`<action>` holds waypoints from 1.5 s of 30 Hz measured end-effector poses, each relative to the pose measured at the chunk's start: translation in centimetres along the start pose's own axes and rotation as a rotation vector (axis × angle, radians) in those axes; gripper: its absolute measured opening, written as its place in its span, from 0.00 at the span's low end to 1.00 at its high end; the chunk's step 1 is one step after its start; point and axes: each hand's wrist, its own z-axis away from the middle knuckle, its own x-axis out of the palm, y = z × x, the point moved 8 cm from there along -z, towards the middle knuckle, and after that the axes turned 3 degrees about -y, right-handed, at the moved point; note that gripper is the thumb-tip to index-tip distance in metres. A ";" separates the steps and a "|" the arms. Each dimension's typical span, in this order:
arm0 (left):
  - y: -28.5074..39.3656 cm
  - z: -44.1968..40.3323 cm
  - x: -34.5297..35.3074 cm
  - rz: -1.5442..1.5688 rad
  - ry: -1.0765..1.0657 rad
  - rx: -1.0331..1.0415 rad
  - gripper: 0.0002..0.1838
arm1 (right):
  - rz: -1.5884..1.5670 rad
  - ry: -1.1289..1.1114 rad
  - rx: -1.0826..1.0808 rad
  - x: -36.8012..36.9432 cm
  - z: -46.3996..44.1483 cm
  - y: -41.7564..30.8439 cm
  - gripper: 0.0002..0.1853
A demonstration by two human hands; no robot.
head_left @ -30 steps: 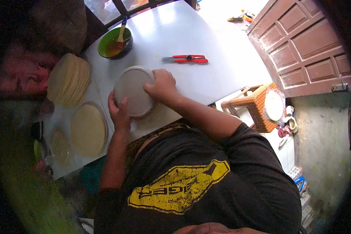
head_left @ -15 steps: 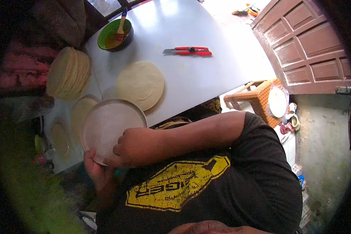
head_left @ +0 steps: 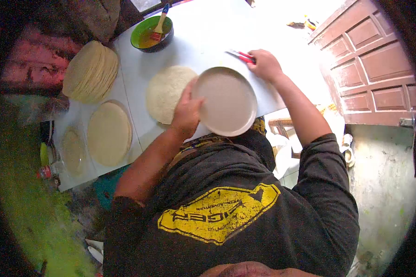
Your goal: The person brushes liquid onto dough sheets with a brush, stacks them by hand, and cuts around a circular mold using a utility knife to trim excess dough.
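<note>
My left hand (head_left: 187, 111) grips the edge of a round beige plate (head_left: 227, 102), which it holds just above the table's near edge. Partly behind that hand, a flat round dough sheet (head_left: 167, 92) lies on the white table. Over to the right, my right hand (head_left: 266, 67) is closed around a red utility knife (head_left: 243, 57), whose blade end points left. A green and black bowl (head_left: 166, 42) stands at the back, with a brush (head_left: 161, 24) leaning in its yellowish liquid.
At the left of the table (head_left: 203, 46) stand a tall stack of round flatbreads (head_left: 91, 71) and a lower pile of them (head_left: 109, 134). A clear plastic item (head_left: 73, 150) lies near the left corner. A brown panelled door (head_left: 370, 60) is at the right.
The plate has moved right, from above the low pile to beside the dough sheet, and my left hand now holds it. My right hand has left the plate and taken hold of the utility knife.
</note>
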 end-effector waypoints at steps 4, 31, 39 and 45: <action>-1.5 -3.2 4.1 0.469 0.027 -0.317 0.32 | -0.328 0.154 0.216 -3.4 3.2 5.1 0.19; -4.6 7.2 -9.1 -0.642 0.120 0.130 0.30 | -0.002 -0.296 0.086 7.0 -5.2 -19.5 0.24; -3.0 7.8 -11.1 -0.602 0.114 0.115 0.29 | -0.349 -0.593 0.048 10.9 -8.8 -17.6 0.24; -5.0 7.2 -12.7 -0.642 0.109 0.013 0.29 | -0.438 -0.530 -0.087 5.6 -7.1 -20.6 0.20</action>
